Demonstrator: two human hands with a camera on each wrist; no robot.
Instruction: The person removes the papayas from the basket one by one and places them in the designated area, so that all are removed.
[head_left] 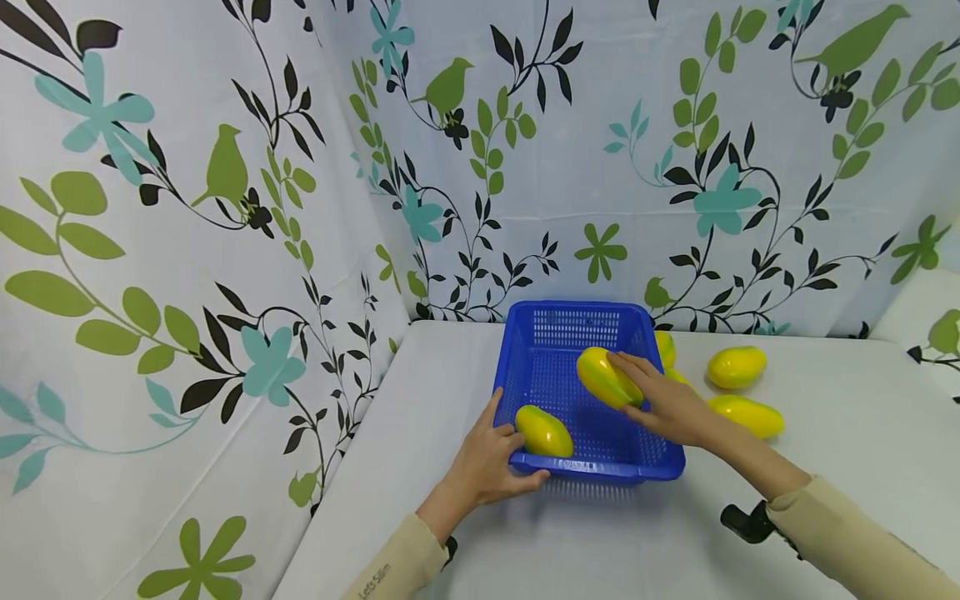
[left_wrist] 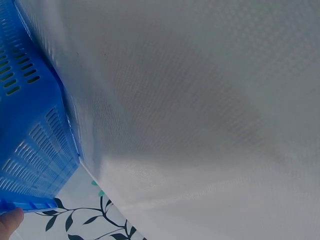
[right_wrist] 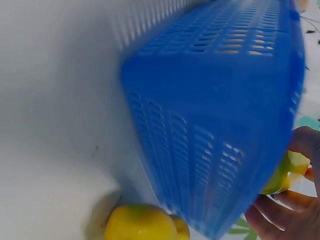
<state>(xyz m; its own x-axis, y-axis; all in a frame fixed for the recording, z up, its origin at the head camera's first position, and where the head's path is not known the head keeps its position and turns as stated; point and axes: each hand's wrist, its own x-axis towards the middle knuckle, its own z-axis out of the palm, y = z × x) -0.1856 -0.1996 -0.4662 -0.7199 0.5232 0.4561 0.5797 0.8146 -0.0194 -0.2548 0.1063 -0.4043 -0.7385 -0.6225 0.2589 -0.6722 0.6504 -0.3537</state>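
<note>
Starting from the left, we've got the left hand (head_left: 486, 460) curled onto the near left corner of the blue basket (head_left: 622, 472), thumb at the front edge and fingers over the side rim. Just inside that corner lies one yellow fruit (head_left: 544, 433). Over the basket we see a second fruit (head_left: 603, 379), pinched between fingers and thumb of the right hand (head_left: 671, 406), so that hand's only spread about as wide as the fruit. Farther right, more fruits (head_left: 737, 367) sit on the white table (head_left: 847, 400), a couple partly hidden by the basket.
</note>
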